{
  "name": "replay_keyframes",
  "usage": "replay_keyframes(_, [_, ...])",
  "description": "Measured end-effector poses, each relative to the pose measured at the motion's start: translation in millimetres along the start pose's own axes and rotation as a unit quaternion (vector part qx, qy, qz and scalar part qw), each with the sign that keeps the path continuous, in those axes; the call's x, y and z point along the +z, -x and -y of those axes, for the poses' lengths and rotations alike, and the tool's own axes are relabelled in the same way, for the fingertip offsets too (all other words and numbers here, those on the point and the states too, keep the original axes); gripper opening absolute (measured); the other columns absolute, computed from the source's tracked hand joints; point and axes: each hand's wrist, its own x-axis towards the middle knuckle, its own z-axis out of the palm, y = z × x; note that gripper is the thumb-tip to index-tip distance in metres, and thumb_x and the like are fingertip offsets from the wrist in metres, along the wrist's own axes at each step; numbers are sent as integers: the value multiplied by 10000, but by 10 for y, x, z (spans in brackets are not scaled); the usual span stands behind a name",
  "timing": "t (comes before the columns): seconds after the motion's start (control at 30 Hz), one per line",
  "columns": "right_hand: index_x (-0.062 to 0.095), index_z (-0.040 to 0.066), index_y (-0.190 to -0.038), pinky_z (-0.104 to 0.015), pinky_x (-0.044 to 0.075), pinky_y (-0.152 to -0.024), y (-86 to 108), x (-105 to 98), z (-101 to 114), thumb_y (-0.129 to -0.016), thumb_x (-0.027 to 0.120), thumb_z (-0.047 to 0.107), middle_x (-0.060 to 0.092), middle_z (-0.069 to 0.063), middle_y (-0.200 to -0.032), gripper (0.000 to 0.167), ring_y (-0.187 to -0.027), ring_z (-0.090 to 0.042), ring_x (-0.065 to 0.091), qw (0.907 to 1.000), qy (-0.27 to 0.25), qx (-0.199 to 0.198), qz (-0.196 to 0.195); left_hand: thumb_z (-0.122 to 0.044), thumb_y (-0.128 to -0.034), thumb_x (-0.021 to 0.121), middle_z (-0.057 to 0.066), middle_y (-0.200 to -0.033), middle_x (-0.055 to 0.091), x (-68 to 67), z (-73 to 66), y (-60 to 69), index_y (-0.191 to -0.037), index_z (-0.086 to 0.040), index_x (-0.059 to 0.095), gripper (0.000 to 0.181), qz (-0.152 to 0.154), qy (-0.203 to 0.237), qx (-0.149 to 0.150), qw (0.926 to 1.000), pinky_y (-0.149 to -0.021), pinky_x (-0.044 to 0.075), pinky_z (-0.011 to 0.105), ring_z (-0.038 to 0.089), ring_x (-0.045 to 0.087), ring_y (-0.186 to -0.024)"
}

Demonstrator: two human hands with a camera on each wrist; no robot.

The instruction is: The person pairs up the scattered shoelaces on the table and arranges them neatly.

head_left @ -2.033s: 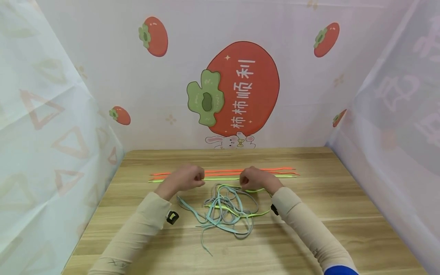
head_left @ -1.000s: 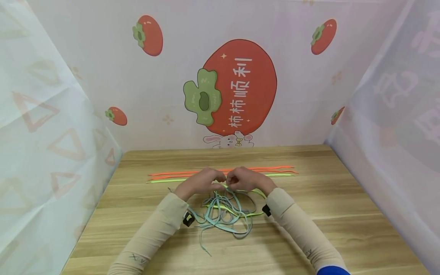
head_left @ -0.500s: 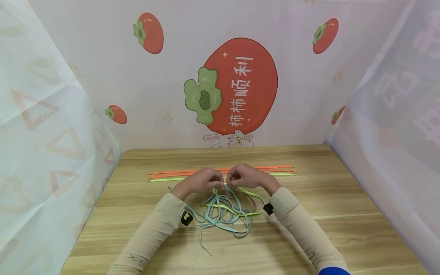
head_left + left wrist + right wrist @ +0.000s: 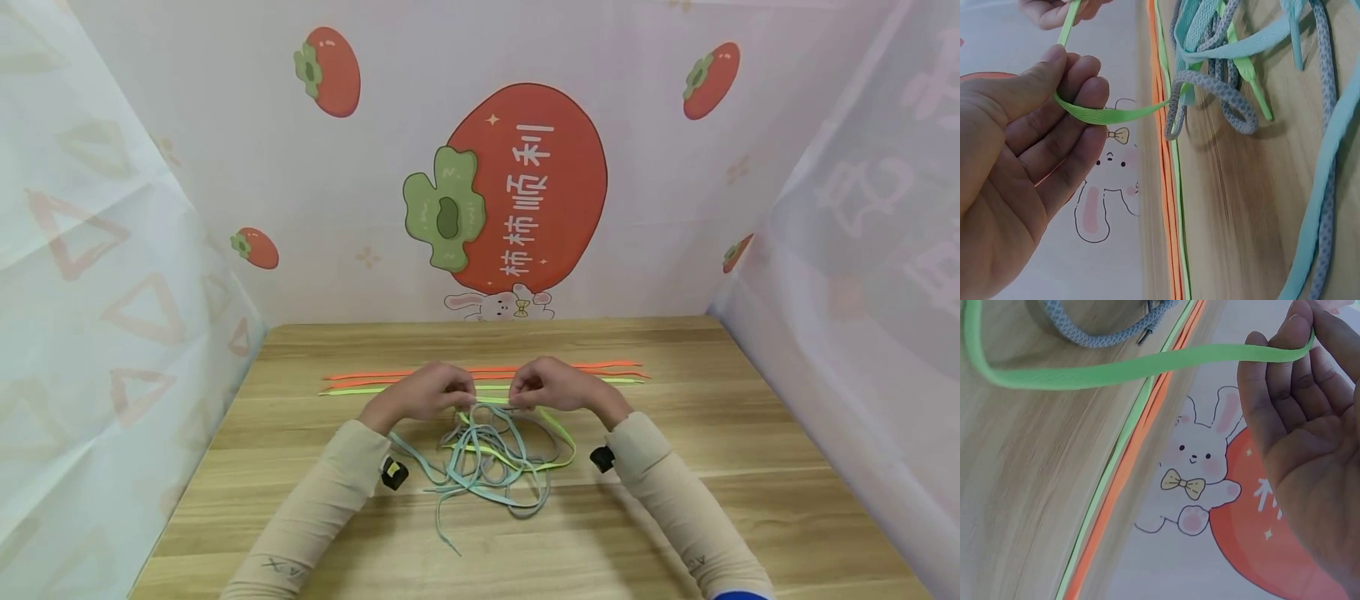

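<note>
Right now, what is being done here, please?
A person's left hand and right hand pinch a green lace, holding a short stretch between them. Its slack runs into a pile of blue and gray laces. Farther back on the table, two orange laces and another green lace lie straight, side by side.

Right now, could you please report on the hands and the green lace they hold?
Left hand and right hand both pinching green lace, stretched straight between them. Its slack runs into blue and gray tangle, possible snag.
</note>
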Motion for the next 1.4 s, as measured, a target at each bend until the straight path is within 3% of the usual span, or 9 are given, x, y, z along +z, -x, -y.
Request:
replay_keyframes(0.17, [774,26,-1019,-265,496,-641,75,-24,-77,-1045,690,222,681,-5,-787,215,-685,-206,577,9999,-131,-15,-52,-167,-1074,631,56,-905,752,-36,-5,53,-964,-67,749,190,82,164,-8,9998,-759,563,260,271,739,-870])
replay_keyframes(0.3, [763,-2,-1036,-276,512,-661,137,-45,-132,-1055,676,227,695,-54,-815,246,-714,-293,593,9997,-213,-65,-67,-149,-1078,620,114,-925,751,-68,1,95,-962,-48,744,198,113,240,66,9996,-746,557,267,342,726,-873])
replay_keyframes(0.53, [755,-19,-1051,-254,487,-636,234,-59,-197,-1060,667,224,709,-164,-866,259,-764,-388,593,9992,-373,87,-93,-150,-1074,627,56,-871,727,-91,73,184,-946,-65,745,194,41,113,7,9999,-720,528,269,369,693,-840])
replay_keyframes(0.83, [749,-15,-1051,-266,510,-675,372,-69,-291,-1065,657,218,695,-271,-915,251,-817,-448,609,9988,-370,215,-225,-150,-1068,636,-17,-838,707,-105,197,312,-913,-103,736,191,-79,173,-67,9998,-740,575,283,280,711,-814])
replay_keyframes(0.97, [753,-11,-1052,-259,507,-685,432,-80,-328,-1062,662,210,704,-233,-901,239,-810,-415,613,9988,-316,272,-272,-131,-1063,640,-8,-829,705,-111,239,369,-904,-98,732,187,-96,186,-117,9997,-734,576,277,273,709,-805])
replay_keyframes(1.13, [755,-4,-1040,-254,495,-683,487,-93,-372,-1055,672,209,701,-178,-863,229,-773,-361,598,9988,-263,243,-334,-125,-1067,633,67,-837,723,-129,265,438,-936,-43,732,183,-92,180,-156,9997,-719,571,269,233,701,-774])
replay_keyframes(1.4, [759,0,-1053,-282,520,-696,567,-117,-403,-1062,656,176,691,-272,-908,204,-811,-450,603,9981,-367,299,-391,-152,-1076,623,134,-863,733,-137,323,521,-957,-39,735,198,-77,188,-285,9994,-708,546,262,248,685,-761])
